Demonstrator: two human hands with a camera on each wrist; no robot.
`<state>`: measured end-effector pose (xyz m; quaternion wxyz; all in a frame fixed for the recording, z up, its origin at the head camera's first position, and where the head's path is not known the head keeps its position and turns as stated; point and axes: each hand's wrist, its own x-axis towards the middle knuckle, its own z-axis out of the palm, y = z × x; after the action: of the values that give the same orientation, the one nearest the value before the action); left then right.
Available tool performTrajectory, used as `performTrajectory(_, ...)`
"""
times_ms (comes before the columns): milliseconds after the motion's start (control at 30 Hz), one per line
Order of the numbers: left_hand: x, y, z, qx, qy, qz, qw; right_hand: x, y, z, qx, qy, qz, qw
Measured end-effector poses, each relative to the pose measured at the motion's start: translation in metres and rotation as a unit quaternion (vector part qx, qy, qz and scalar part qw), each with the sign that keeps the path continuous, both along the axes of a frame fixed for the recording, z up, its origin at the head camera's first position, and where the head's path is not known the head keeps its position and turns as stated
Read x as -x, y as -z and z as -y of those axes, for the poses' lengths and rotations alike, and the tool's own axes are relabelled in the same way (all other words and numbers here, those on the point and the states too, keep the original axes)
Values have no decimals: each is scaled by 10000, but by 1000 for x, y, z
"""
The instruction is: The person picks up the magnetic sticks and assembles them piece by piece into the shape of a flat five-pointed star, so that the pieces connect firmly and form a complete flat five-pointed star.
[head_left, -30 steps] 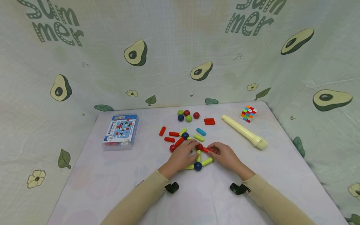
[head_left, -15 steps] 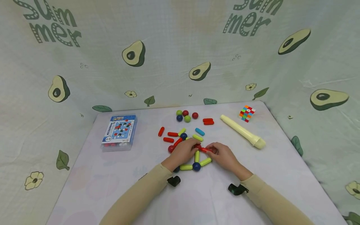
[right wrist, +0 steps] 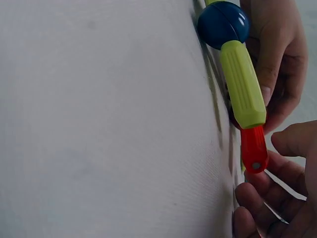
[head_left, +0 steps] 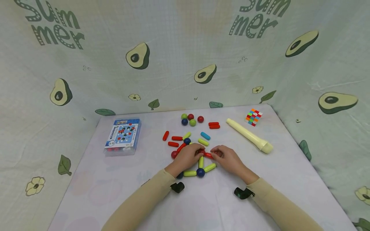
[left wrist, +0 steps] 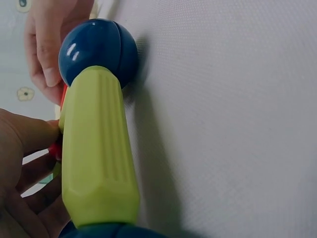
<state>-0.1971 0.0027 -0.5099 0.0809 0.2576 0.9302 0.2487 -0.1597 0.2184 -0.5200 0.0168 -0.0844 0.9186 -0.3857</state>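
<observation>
In the head view, my left hand (head_left: pixel 189 157) holds a red ball (head_left: pixel 203 151) of a magnetic stick-and-ball set, partly covered by its fingers. A red magnetic rod (head_left: pixel 208 155) extends right from that ball. My right hand (head_left: pixel 229 160) is at the rod's free end. In the right wrist view, the rod's round metal tip shows, with the thumb (right wrist: pixel 292 139) slightly apart from it and the fingers loosely bent. A yellow-green rod (head_left: pixel 201 162) runs from the red ball toward a blue ball (head_left: pixel 200 172), which bears more yellow-green rods (head_left: pixel 210 167).
Loose red rods (head_left: pixel 173 144), a blue rod (head_left: pixel 205 135) and several balls (head_left: pixel 192 122) lie behind the hands. A boxed set (head_left: pixel 122 136) is at left. A cream microphone-shaped stick (head_left: pixel 250 136) and a puzzle cube (head_left: pixel 253 117) are at right.
The joined rods and balls have shifted slightly left and toward me. My right fingers, which gripped the red rod, have loosened at its end. My left hand keeps its hold.
</observation>
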Motion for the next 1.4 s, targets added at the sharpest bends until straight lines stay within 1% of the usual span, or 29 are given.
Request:
performTrajectory(100, -1, 0, 4, -73, -63, 34, 9999, 9, -1, -1, -13, 111, 63, 9999)
performTrajectory(233, 0, 0, 7, -117, -92, 66, 9999, 26, -2, -3, -21, 218, 82, 9997)
performTrajectory(433, 1, 2, 10, -152, -109, 193, 9996, 59, -6, -2, -61, 101, -87, 9999)
performTrajectory(600, 2, 2, 10, -224, -110, 219, 9994, 90, -17, 5, -289, 27, -245, 9993)
performTrajectory(700, 2, 2, 11, -263, -143, 249, 9992, 108, -23, 10, -516, 18, -294, 9982)
performTrajectory(867, 1, 4, 10, -250, -199, 316, 9990, 136, -23, 13, -981, 63, -236, 9949)
performTrajectory(1000, 1, 5, 8, -199, -211, 334, 9990, 149, -19, 11, -1089, 106, -119, 9939)
performTrajectory(1100, 1, 6, 8, -246, -159, 317, 9991, 158, -16, 11, -1242, 16, -64, 9922)
performTrajectory(1200, 1, 6, 10, -334, -139, 282, 9989, 166, -14, 13, -1404, -169, 21, 9899)
performTrajectory(1333, 2, 6, 11, -383, -147, 234, 9989, 172, -14, 18, -1546, -368, 157, 9872)
performTrajectory(1400, 2, 6, 11, -380, -149, 220, 9989, 173, -13, 21, -1674, -423, 117, 9849)
